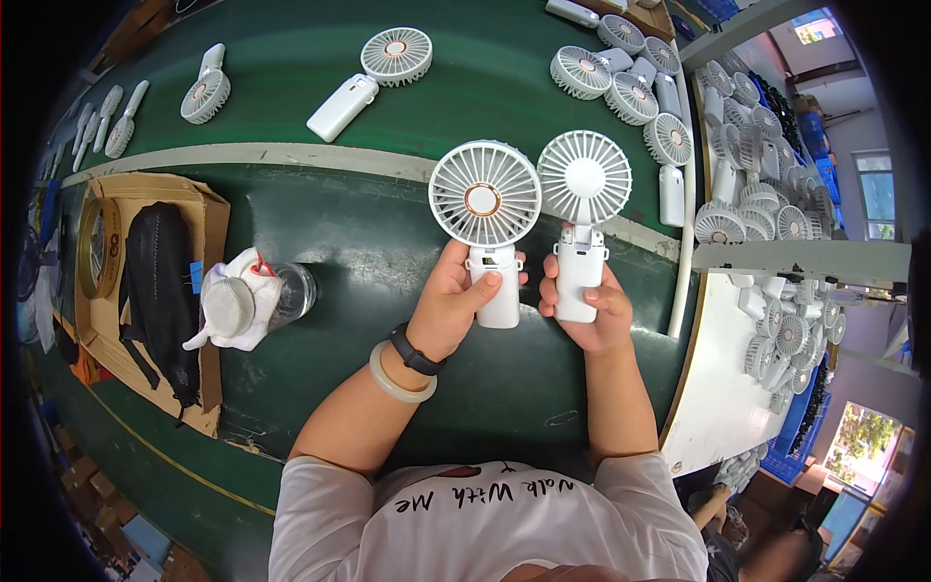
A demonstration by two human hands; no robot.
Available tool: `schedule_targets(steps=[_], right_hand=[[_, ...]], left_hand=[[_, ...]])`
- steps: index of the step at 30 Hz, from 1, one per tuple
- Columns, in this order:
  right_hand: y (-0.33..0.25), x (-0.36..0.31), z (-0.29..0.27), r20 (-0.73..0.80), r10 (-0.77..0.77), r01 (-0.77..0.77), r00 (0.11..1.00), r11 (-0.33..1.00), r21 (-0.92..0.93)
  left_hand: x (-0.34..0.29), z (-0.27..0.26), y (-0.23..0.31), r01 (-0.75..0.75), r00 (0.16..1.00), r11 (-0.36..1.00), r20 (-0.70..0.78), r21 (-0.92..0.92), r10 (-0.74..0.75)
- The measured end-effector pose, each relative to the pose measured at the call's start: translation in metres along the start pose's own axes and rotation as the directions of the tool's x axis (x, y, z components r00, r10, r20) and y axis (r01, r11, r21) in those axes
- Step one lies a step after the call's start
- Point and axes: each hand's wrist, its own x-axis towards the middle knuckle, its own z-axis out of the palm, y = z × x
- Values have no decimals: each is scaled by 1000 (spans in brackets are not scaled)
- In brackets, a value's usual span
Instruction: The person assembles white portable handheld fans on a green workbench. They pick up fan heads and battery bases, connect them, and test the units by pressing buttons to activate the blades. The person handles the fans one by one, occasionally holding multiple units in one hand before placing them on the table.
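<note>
Left hand (454, 293) grips one white fan (483, 201) by its handle, right hand (599, 308) a second fan (585, 178). To their left sit a white cloth (262, 308), a clear bottle (295, 294) and a cardboard box (216, 228) holding a black bag (160, 291); more fans (397, 56) lie beyond the hands and to their right. The left-held one shows a copper ring, the other a plain hub. Both heads stand side by side past the hands.

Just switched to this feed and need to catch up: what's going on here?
Someone's left hand holds a white handheld fan by its handle, copper-coloured ring showing. The right hand holds a second fan, plain hub showing, beside it. Both are over a green work surface. Other white fans lie beyond, with more piled at the right.
</note>
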Motion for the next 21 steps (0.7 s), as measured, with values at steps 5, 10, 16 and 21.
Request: schedule_targets(steps=[5,10,16,21], right_hand=[[-13,22,11,98,20,-38,995,983,181],[5,19,2,91,14,-33,996,977,209],[4,18,-6,152,-19,-13,988,979,205],[4,20,2,43,12,-19,999,988,151]], left_hand=[[-1,1,2,-3,1000,1000,-21,-8,3],[0,-2,1,18,1000,999,-24,-33,-19],[0,-1,3,16,997,996,-74,-89,-22],[-2,3,9,39,994,991,-99,-132,-52]])
